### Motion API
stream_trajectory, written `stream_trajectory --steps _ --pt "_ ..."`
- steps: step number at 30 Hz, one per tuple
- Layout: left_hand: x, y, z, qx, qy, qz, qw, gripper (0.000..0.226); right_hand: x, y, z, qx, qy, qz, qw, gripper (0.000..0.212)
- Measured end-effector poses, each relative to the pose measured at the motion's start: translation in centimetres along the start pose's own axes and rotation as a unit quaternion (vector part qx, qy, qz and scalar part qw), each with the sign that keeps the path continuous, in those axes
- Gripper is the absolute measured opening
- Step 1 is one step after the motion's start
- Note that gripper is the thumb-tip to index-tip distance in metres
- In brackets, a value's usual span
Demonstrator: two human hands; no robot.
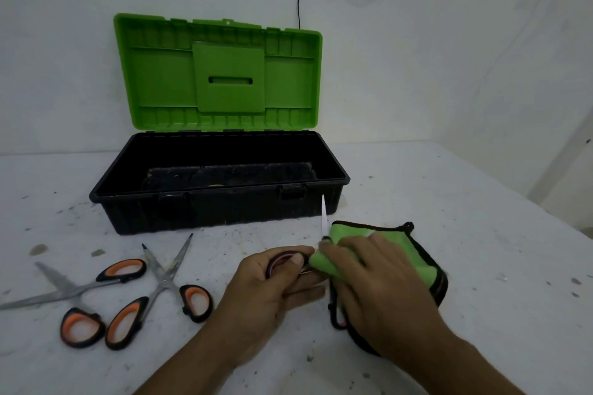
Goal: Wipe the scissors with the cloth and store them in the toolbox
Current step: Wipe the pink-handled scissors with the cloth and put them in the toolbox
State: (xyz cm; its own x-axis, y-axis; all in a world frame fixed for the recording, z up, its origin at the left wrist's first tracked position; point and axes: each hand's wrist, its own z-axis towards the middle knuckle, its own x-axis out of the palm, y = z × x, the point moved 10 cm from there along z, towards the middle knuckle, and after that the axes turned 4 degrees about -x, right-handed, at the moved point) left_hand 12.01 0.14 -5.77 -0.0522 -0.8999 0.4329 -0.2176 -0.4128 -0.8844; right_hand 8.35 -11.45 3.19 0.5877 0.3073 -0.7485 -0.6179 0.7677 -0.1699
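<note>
Head view: left hand (276,289) grips the handle loop of the black-pink scissors (284,259), fingers curled round it. Blade (323,216) points to 12 o'clock. Right hand (372,285) pinches the green cloth (393,240) around the scissors near the pivot. Open toolbox (205,212) stands at 12 o'clock of the hands, green lid (160,83) upright. Two orange-handled scissors (163,282) lie spread open at 9 o'clock on the tabletop (481,266).

The held scissors (284,255) lie mostly hidden beneath cloth (349,232), left hand (276,289) and right hand (375,285); toolbox (208,215) contents too dark to tell.
</note>
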Motion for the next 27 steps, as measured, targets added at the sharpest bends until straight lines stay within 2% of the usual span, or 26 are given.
stream_trajectory --steps 3,6,10,15,18,23,27 --pt "-0.8 -0.5 0.0 0.022 -0.018 0.035 0.999 0.024 1.6 1.8 -0.6 -0.038 0.057 0.021 0.997 0.039" --pt "-1.1 -0.7 0.1 0.027 -0.026 0.044 0.998 0.022 1.4 1.0 -1.0 -0.068 0.057 0.006 0.996 0.035" --pt "-0.5 -0.6 0.1 0.024 -0.014 0.035 0.999 0.021 0.3 -2.4 -1.0 0.014 0.009 0.026 1.000 0.030" --pt "-0.8 -0.5 0.2 0.032 -0.021 0.066 0.997 0.020 1.4 -0.8 -1.7 0.037 0.060 0.098 0.993 0.036" --pt "-0.9 -0.4 0.2 0.031 -0.025 0.074 0.997 0.021 1.4 -1.6 -2.0 0.068 0.077 0.095 0.990 0.042" --pt "-1.0 -0.3 0.3 0.034 -0.025 0.094 0.995 0.020 1.0 0.2 -1.9 -0.026 0.061 0.038 0.997 0.035" --pt "-0.8 -0.2 0.2 0.030 -0.016 0.094 0.995 0.020 1.0 0.1 -2.2 -0.021 0.062 0.069 0.995 0.043"
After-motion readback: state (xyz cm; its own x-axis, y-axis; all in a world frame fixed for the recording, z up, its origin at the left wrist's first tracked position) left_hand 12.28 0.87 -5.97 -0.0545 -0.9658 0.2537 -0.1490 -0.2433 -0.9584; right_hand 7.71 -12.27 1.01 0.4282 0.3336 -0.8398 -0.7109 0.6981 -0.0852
